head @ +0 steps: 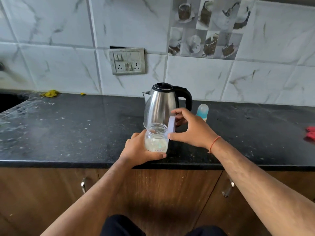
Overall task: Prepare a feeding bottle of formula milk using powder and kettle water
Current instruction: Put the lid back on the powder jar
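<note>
Head view, centre of frame. Left hand [138,149] grips a clear jar [156,139], fingers and thumb curled round its lower wall; jar upright, mouth open, pale powder filling approx. the lower half. Jar sits at or just above the front edge of the black tabletop [68,126]; contact w/ surface cannot be told. Right hand [190,128] holds a pale lilac lid [171,125] edge-on just right of the jar mouth, thumb below, fingers arched over the top; lid is off the jar, tilted near vertical, lower edge touching or almost touching the jar rim.

Steel kettle [160,103] w/ black lid and handle stands directly behind the jar, spout toward frame left, upright. Feeding bottle [202,111] w/ blue collar and clear cap stands right of the kettle, partly hidden behind the right hand; contents not visible.

Rest: switch/socket plate [127,61] on the tiled wall, upper centre. Yellow scraps [50,93] at the tabletop's back left. Red item [311,132] at far right edge, cut off by frame. Wooden cabinet doors [51,193] w/ metal handles below the tabletop.
</note>
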